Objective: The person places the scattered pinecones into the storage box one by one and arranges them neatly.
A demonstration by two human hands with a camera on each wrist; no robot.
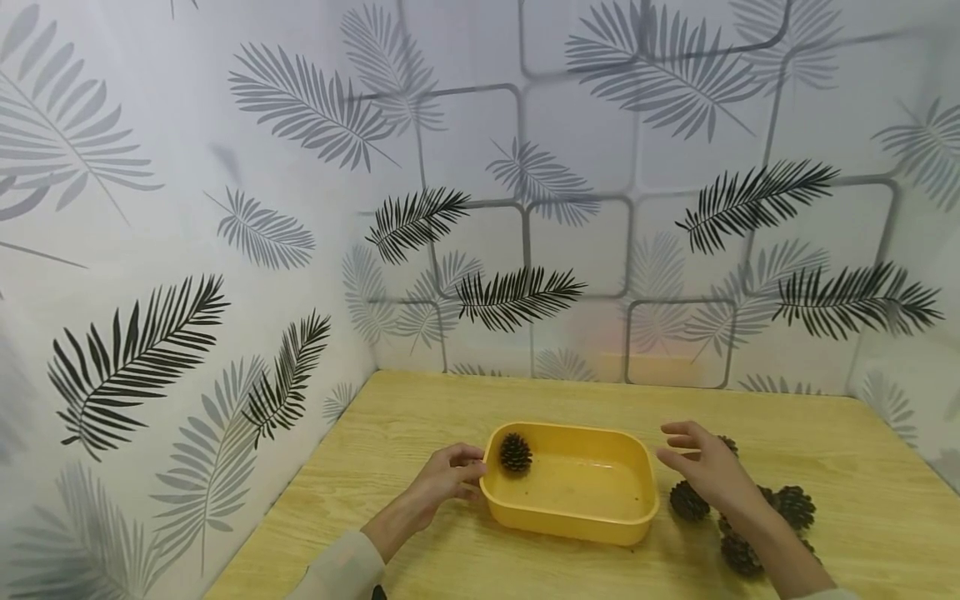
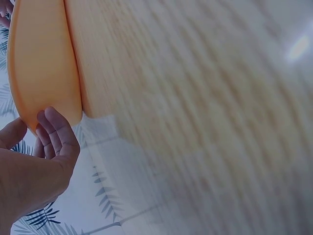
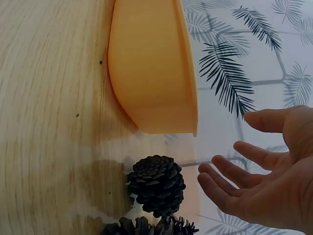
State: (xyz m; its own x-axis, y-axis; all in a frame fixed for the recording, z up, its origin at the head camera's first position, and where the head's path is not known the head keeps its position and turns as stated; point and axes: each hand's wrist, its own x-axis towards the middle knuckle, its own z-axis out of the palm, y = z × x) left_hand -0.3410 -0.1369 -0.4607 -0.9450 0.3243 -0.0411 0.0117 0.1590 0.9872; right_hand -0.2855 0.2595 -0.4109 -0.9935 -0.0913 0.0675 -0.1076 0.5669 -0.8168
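A yellow plastic basin (image 1: 570, 521) stands on the table with one pine cone (image 1: 516, 453) inside, at its back left. At the basin's left end, my left hand (image 1: 444, 483) holds it, the thumb right at the rim and the bent fingers (image 2: 61, 129) against the outer wall. My right hand (image 1: 708, 467) hangs in the air past the basin's right end, fingers spread and nothing in them. Below and beside that hand lie several loose pine cones (image 1: 688, 501), partly hidden by the hand and forearm. In the right wrist view, one pine cone (image 3: 156, 186) sits near the basin's end.
The wood-grain table (image 1: 420, 408) reaches back to a curtain (image 1: 480, 250) with leaf prints, which also runs along the left side. Small dark crumbs dot the table near the basin.
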